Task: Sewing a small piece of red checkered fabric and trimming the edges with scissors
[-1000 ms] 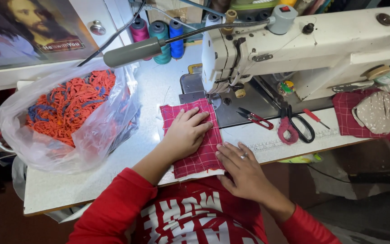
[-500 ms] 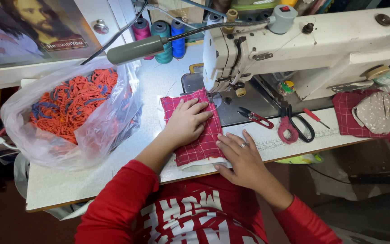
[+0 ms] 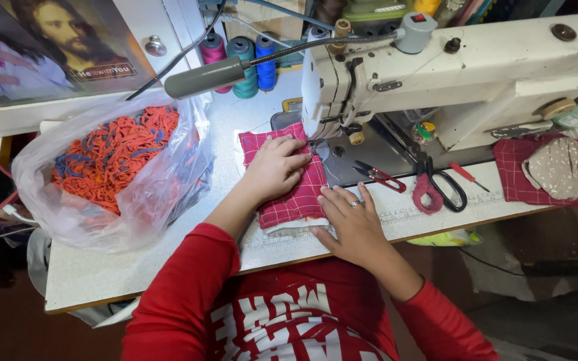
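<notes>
- Red checked cloth (image 3: 290,200): a folded piece lying flat on the white sewing table (image 3: 95,274), its far end at the needle area of the sewing machine (image 3: 463,73) and its near end close to the table's front edge, where a pale layer shows beneath it.
- Left hand (image 3: 275,167): open, palm down, fingers spread flat on the far half of the cloth, fingertips beside the needle.
- Right hand (image 3: 352,224): open and flat, resting at the cloth's near right edge, partly on the table; a ring sits on one finger.
- Clear plastic bag (image 3: 112,170): stands to the left of the cloth, filled with orange and blue cord pieces.
- Small red snips (image 3: 379,175) and black-handled scissors (image 3: 439,187): lie on the machine bed, to the right of the right hand.
- Thread spools (image 3: 242,57): pink, teal and blue, upright at the back of the table behind the grey lamp head (image 3: 205,77).
- Second red checked piece (image 3: 550,177): at the far right, with a beige patterned piece on top.
</notes>
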